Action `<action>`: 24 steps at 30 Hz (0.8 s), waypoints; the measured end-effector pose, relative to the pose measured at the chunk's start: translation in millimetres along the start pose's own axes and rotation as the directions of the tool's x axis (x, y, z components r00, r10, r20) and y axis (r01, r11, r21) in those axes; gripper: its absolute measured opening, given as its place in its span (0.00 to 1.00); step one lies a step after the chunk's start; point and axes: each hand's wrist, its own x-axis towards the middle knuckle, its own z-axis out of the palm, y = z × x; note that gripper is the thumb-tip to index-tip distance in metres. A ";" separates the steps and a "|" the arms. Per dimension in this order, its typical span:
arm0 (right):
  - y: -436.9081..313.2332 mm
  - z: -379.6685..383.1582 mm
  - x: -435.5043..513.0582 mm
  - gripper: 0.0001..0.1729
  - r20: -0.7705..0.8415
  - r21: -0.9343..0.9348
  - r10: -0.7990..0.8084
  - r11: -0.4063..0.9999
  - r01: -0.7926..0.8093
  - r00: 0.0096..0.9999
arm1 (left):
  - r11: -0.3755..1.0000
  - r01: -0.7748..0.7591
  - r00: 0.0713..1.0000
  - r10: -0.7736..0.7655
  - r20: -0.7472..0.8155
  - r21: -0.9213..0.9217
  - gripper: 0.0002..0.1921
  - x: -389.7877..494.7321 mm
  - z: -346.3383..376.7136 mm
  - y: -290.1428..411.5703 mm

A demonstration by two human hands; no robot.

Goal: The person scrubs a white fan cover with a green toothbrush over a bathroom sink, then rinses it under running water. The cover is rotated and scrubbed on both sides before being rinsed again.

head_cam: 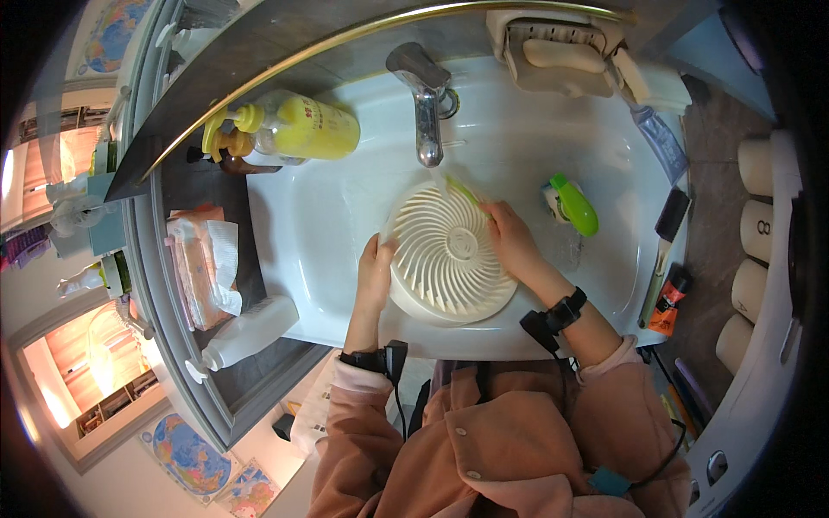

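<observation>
A round white plastic fan grille (440,275) with curved slats is tilted in the white washbasin (324,259), below the chrome faucet (427,123). My left hand (374,269) grips its left rim, thumb on the slatted side. In my right hand (513,238) is a slim green brush (463,191), held against the upper right of the grille. Its bristles cannot be made out. Water runs from the spout onto the grille near the brush. Right of the grille, a bright green plastic item (576,204) lies over a small round container (554,201) in the basin.
A yellow pump bottle (324,126) lies at the back left. Tissue packs (204,272) and a white bottle (252,330) are on the left counter. A soap dish (557,71) hangs back right; a tube (660,142), black-bristled brush (670,217) and orange tube (670,301) line the right rim.
</observation>
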 end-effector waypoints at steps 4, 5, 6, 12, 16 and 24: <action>-0.6 -8.7 -4.9 0.14 0.069 -0.025 0.176 0.984 -0.175 0.982 | 0.995 0.101 0.994 -0.102 0.046 0.022 0.23 22.2 -9.7 -4.4; -1.0 -9.5 -3.9 0.14 0.022 -0.012 0.080 0.997 -0.079 0.997 | 0.999 0.036 0.995 -0.037 0.088 0.011 0.23 26.4 -11.1 -7.1; -1.5 -8.8 -1.6 0.14 0.007 -0.020 0.063 0.998 -0.063 0.998 | 0.999 0.030 0.994 -0.033 0.105 0.032 0.23 29.5 -13.3 -9.8; -1.4 -7.3 4.0 0.15 0.032 -0.050 0.022 0.999 -0.021 0.999 | 0.999 0.045 0.988 -0.045 0.146 0.004 0.25 51.6 -14.3 -22.0; -5.2 -11.7 1.6 0.14 0.043 -0.144 0.073 0.987 -0.066 0.996 | 0.993 0.107 0.969 -0.114 0.220 0.045 0.26 58.9 -20.6 -23.3; -6.7 -19.3 1.4 0.15 0.102 -0.156 0.031 0.988 -0.015 0.994 | 0.991 0.133 0.974 -0.134 0.181 0.017 0.29 49.5 -14.4 -13.5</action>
